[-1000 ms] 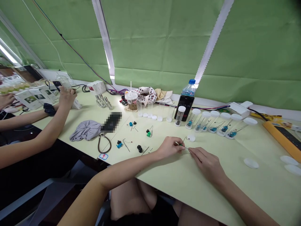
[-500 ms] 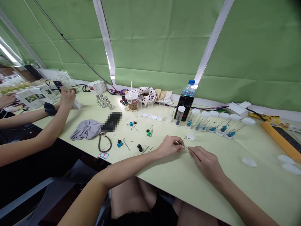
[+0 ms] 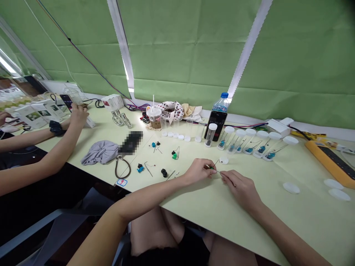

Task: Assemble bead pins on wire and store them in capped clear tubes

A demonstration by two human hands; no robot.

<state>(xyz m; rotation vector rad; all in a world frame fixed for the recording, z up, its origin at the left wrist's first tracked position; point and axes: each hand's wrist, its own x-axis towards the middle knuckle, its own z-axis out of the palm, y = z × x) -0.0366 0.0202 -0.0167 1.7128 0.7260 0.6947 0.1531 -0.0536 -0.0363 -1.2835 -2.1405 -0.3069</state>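
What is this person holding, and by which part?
A thin wire bearing a small green piece: the left hand pinches one end, the right hand the other.

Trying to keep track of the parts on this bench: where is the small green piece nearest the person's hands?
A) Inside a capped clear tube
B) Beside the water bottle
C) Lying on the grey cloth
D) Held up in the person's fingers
D. The left hand pinches the small green piece on a thin wire, and the right hand meets the wire's other end.
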